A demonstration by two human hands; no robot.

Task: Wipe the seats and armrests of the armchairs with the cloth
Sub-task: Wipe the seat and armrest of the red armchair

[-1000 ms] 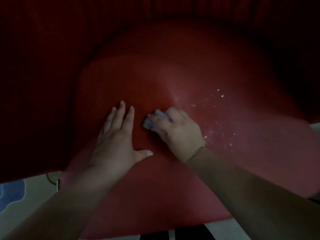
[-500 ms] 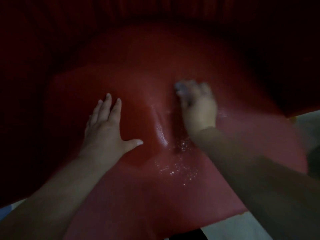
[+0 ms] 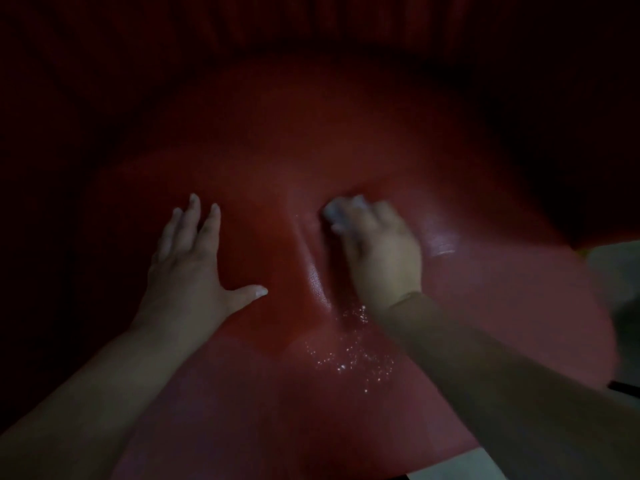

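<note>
The red leather seat (image 3: 346,140) of an armchair fills the dim head view. My left hand (image 3: 190,258) lies flat on the seat at the left, fingers straight and thumb spread out. My right hand (image 3: 377,244) is at the middle of the seat, fingers curled over a small pale cloth (image 3: 334,211) that shows only at the fingertips. The cloth is pressed on the leather. A fold in the leather runs between the two hands. White specks (image 3: 356,358) lie on the seat just below my right wrist.
The dark red backrest (image 3: 311,26) rises behind the seat, and dark sides close it in at left and right. A light floor (image 3: 616,268) shows past the seat's right edge and at the bottom right.
My right hand with the cloth went from the seat's middle up and to the right, then came slightly back towards me. The view shifted, so the specks now lie nearer me. The left hand stays flat.
</note>
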